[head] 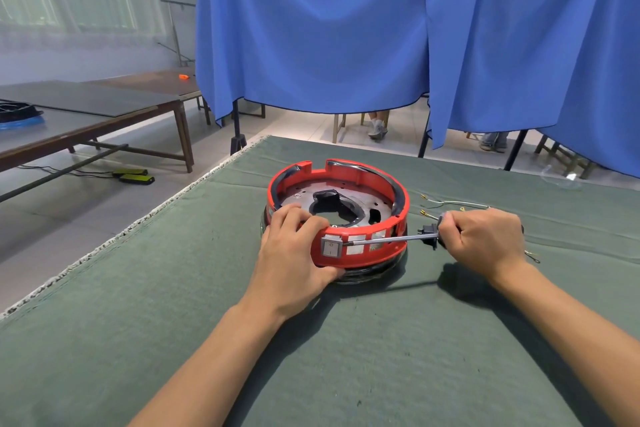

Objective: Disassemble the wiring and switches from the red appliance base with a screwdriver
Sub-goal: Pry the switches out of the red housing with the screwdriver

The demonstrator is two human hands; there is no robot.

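The red appliance base (360, 170), a round ring with a grey metal plate inside, sits on the green cloth mid-table. A grey rocker switch (331, 248) is set in its near wall. My left hand (294, 253) grips the near-left rim, fingers curled over the top edge. My right hand (485, 239) holds a screwdriver (391, 238) by its dark handle; the metal shaft runs left along the wall and its tip meets the right edge of the switch. Loose wires (457, 203) with yellow terminals lie on the cloth behind my right hand.
The green cloth table (346, 357) ends at a frayed left edge. Blue curtains (346, 28) hang behind it, with a person's feet under them. Wooden tables (86, 118) stand at the left, and cables and power bricks (136, 176) lie on the floor.
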